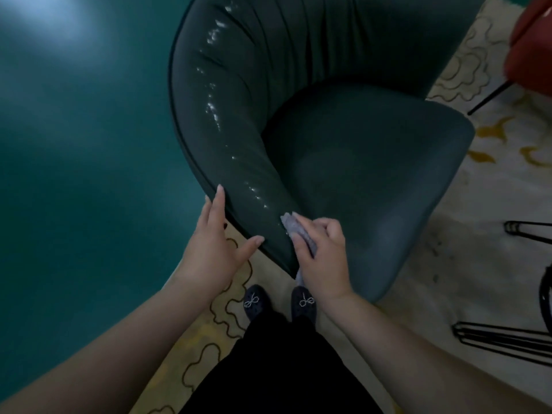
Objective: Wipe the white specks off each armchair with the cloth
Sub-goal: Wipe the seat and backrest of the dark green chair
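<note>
A dark green armchair (pixel 358 162) fills the middle of the head view. A trail of white specks (pixel 213 109) runs along its curved left arm, from the backrest down towards me. My right hand (pixel 321 258) holds a grey cloth (pixel 291 227) and presses it on the near end of that arm, just below the lowest specks. My left hand (pixel 215 246) rests on the outer edge of the same arm, fingers straight and thumb spread along the rim.
A red armchair (pixel 528 52) with thin black legs stands at the top right. Black hairpin legs (pixel 501 339) of other furniture stand on the cream patterned rug (pixel 478 234) at the right. A teal wall (pixel 74 144) is on the left. My feet are below the chair arm.
</note>
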`<state>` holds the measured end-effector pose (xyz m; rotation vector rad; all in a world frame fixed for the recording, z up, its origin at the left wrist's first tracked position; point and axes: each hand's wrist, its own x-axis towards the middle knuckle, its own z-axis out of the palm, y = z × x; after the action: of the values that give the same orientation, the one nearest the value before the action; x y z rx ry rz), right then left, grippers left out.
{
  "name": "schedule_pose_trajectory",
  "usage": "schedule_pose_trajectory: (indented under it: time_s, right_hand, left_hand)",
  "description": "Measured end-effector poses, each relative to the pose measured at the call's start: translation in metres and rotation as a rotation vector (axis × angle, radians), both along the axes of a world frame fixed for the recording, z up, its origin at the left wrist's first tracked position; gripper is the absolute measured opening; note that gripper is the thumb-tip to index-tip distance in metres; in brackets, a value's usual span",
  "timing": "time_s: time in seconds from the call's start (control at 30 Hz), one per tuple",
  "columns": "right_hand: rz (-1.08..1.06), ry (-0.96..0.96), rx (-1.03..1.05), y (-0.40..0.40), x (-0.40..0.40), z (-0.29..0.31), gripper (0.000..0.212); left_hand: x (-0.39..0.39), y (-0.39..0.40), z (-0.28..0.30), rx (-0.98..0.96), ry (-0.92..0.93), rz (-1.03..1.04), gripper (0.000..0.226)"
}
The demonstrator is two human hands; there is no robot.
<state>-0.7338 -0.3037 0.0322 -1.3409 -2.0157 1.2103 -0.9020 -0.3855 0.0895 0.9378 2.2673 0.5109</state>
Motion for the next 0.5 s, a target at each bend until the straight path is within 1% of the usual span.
schedule_pose_trajectory:
  time_s: [0.1, 0.3, 0.47, 0.5]
  right_hand:
    - [0.022, 0.015, 0.042, 0.007, -0.009, -0.002, 0.034]
    - [0.092, 0.060, 0.005, 0.013, -0.009, -0.004, 0.034]
    - [-0.038, 0.090, -0.131, 0.010, 0.000, -0.006, 0.030]
    - [-0.032, 0.104, -0.111, 0.007, -0.002, -0.004, 0.030]
  left_hand:
    - [-0.001, -0.002, -0.003, 0.014, 0.024, 0.002, 0.109]
    - [0.003, -0.003, -0.008, 0.044, 0.034, 0.033, 0.109]
    - [0.004, -0.001, -0.006, 0.033, 0.045, 0.029, 0.110]
    - [0.003, -0.002, -0.006, 0.031, 0.043, 0.030, 0.110]
